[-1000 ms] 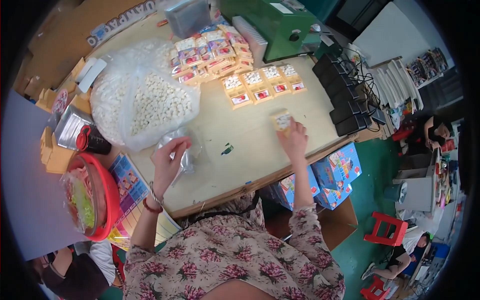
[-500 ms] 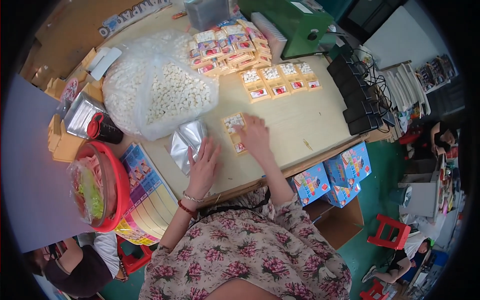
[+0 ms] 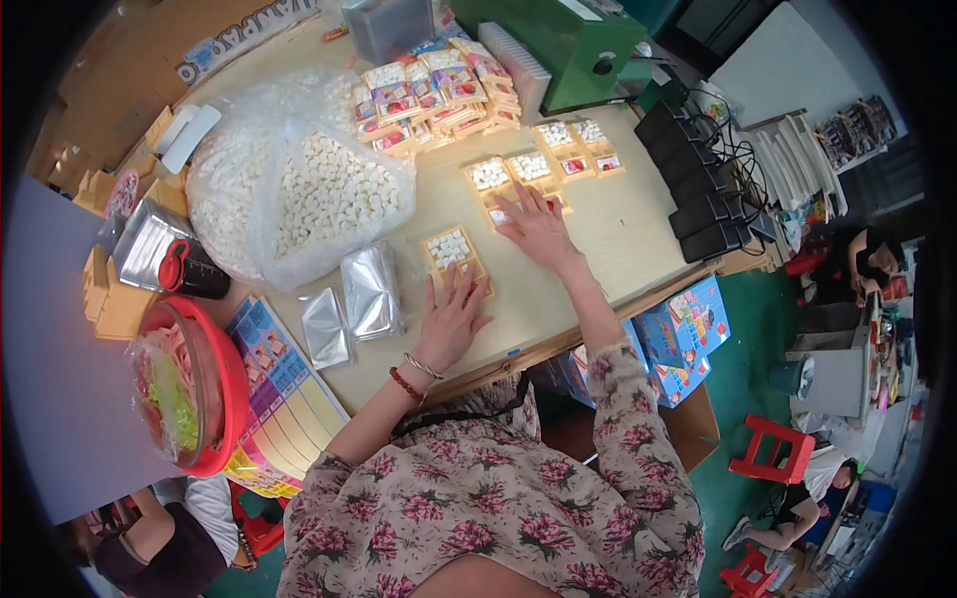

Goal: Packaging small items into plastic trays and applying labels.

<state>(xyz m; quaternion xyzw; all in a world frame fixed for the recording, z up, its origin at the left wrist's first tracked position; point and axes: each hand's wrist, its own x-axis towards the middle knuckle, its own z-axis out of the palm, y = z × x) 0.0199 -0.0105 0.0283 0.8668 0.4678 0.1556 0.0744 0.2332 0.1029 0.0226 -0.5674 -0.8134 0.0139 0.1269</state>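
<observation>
My left hand (image 3: 451, 321) lies with fingers spread over the near end of a small yellow tray (image 3: 439, 249), whose far compartment holds white pellets. My right hand (image 3: 540, 234) reaches across the near ends of two similar trays standing side by side, the left tray (image 3: 488, 175) and the right tray (image 3: 528, 165). Its fingers are extended and touch them, gripping nothing. Beyond these, two more trays (image 3: 564, 149) hold white pellets with small red-and-white packets. Left of my left hand lie a stack of silver foil pouches (image 3: 371, 291) and a separate foil pouch (image 3: 325, 327).
A large clear bag of white pellets (image 3: 329, 194) fills the table's left side. Wrapped trays (image 3: 439, 95) are piled behind, beside a green machine (image 3: 563, 50). Black adapters (image 3: 688, 169) line the right edge. A red basin (image 3: 229, 379) stands left; blue boxes (image 3: 688, 324) sit below right.
My left hand has moved from the foil pouches onto the single tray. My right hand has left that tray for the row's two left trays, which now sit closer to me.
</observation>
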